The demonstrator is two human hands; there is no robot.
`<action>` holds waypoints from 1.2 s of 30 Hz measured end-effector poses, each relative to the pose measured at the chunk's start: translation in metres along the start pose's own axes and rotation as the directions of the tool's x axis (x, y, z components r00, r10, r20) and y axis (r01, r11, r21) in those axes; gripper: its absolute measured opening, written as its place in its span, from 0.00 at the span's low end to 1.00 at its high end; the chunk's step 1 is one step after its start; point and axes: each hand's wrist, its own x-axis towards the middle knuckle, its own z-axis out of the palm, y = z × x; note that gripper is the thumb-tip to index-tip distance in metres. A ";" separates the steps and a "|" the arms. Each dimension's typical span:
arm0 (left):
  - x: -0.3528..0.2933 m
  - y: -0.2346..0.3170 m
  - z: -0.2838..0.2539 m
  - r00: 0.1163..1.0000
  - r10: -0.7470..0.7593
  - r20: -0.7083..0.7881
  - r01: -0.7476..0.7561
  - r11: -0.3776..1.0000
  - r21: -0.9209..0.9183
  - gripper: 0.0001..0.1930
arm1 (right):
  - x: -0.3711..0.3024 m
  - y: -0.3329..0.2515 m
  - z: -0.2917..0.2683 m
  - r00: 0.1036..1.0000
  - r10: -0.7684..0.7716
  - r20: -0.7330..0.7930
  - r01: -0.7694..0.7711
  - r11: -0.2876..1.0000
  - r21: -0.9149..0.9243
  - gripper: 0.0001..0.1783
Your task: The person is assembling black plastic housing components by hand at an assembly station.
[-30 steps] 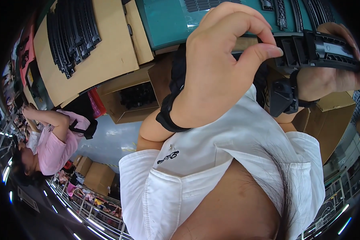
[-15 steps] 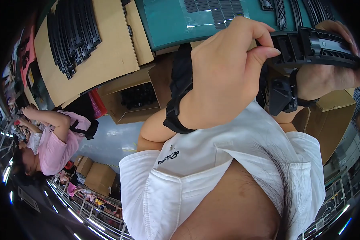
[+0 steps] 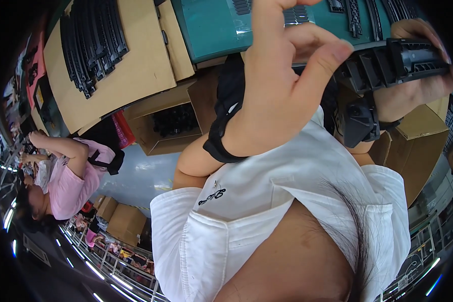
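Head view: shows a black slatted part (image 3: 419,63) at upper right, held in the right hand (image 3: 411,94), with fingers closed over its upper edge and outer end and palm beneath. Looks stiff and light, probably hard moulded plastic; likely a little slick on the smooth, shiny face and more fragile at the thin slats. Best taken by the solid outer end or along both long edges, without squeezing the slats. Also shows the left hand (image 3: 282,95) raised just beside the slatted end, thumb and index finger bent toward each other as in a pinch; cannot tell contact from a near miss there, nor any small piece between the tips.

Beyond, a green tabletop (image 3: 204,32) with small grey slats (image 3: 297,16) in rows and dark strips (image 3: 355,22) toward the right. At left, long black strips (image 3: 93,45) fanned on a cardboard sheet (image 3: 143,65). Below, an open carton (image 3: 168,145) with black pieces inside, a grey floor (image 3: 141,163), and a co-worker in pink (image 3: 73,176).
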 end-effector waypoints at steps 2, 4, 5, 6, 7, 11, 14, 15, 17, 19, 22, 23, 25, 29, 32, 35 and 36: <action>0.000 0.000 -0.001 0.999 -0.026 0.028 0.027 0.999 -0.029 0.27 | 0.004 -0.007 -0.004 1.000 0.004 -0.005 -0.004 1.000 0.000 0.08; 0.000 0.001 -0.002 0.997 -0.051 0.056 0.054 0.997 -0.057 0.28 | 0.004 -0.012 -0.005 1.000 0.009 -0.010 -0.009 1.000 0.000 0.08; 0.000 0.001 -0.003 0.996 -0.063 0.069 0.068 0.995 -0.071 0.29 | 0.005 -0.019 -0.007 1.000 0.012 -0.012 -0.012 1.000 0.000 0.08; 0.000 0.001 -0.003 0.994 -0.075 0.084 0.082 0.993 -0.084 0.29 | 0.003 -0.007 -0.003 1.000 0.014 -0.015 -0.014 1.000 0.001 0.08; 0.000 0.002 -0.003 0.991 -0.087 0.098 0.097 0.991 -0.096 0.30 | 0.003 -0.004 -0.003 1.000 0.016 -0.018 -0.016 1.000 0.002 0.08; -0.001 0.004 -0.003 0.979 -0.131 0.157 0.154 0.977 -0.144 0.32 | 0.009 -0.012 -0.008 0.999 0.026 -0.028 -0.026 1.000 0.006 0.08; -0.001 0.008 -0.003 0.967 -0.158 0.200 0.194 0.965 -0.177 0.34 | 0.013 -0.019 -0.009 0.999 0.036 -0.032 -0.036 0.999 0.010 0.08; -0.001 0.009 -0.003 0.962 -0.165 0.215 0.207 0.960 -0.187 0.35 | 0.014 -0.019 -0.009 0.999 0.039 -0.032 -0.039 0.999 0.011 0.08; 0.001 0.012 -0.004 0.952 -0.176 0.249 0.229 0.952 -0.205 0.36 | 0.015 -0.002 -0.004 0.999 0.044 -0.028 -0.043 0.999 0.016 0.08; 0.003 0.015 -0.004 0.942 -0.182 0.283 0.249 0.943 -0.220 0.37 | 0.015 -0.007 0.000 0.999 0.049 -0.020 -0.049 0.999 0.020 0.08; 0.007 0.023 0.000 0.930 -0.174 0.325 0.258 0.937 -0.237 0.38 | 0.018 -0.001 0.003 0.998 0.058 -0.021 -0.057 0.997 0.045 0.09; 0.006 0.028 0.002 0.922 -0.176 0.345 0.245 0.954 -0.170 0.40 | 0.019 0.004 0.000 0.997 0.070 -0.035 -0.068 0.995 0.073 0.09; 0.006 0.036 0.006 0.907 -0.179 0.381 0.207 0.978 -0.033 0.45 | 0.021 0.008 -0.007 0.995 0.090 -0.032 -0.086 0.991 0.100 0.09; 0.010 0.038 -0.018 0.909 -0.138 0.393 0.180 0.981 -0.073 0.28 | 0.023 0.012 -0.015 0.985 0.170 0.029 -0.171 0.984 0.048 0.10; 0.024 0.048 -0.039 0.773 -0.398 0.494 0.500 0.862 -0.088 0.32 | 0.018 0.031 -0.019 0.945 0.324 0.041 -0.326 0.944 0.046 0.11; 0.026 0.054 -0.053 0.707 -0.495 0.505 0.605 0.793 -0.069 0.26 | 0.022 0.076 -0.024 0.856 0.492 0.157 -0.404 0.828 -0.389 0.17; 0.027 0.056 -0.055 0.658 -0.546 0.518 0.661 0.749 -0.049 0.23 | 0.016 0.085 -0.017 0.862 0.506 0.040 -0.409 0.739 -0.535 0.14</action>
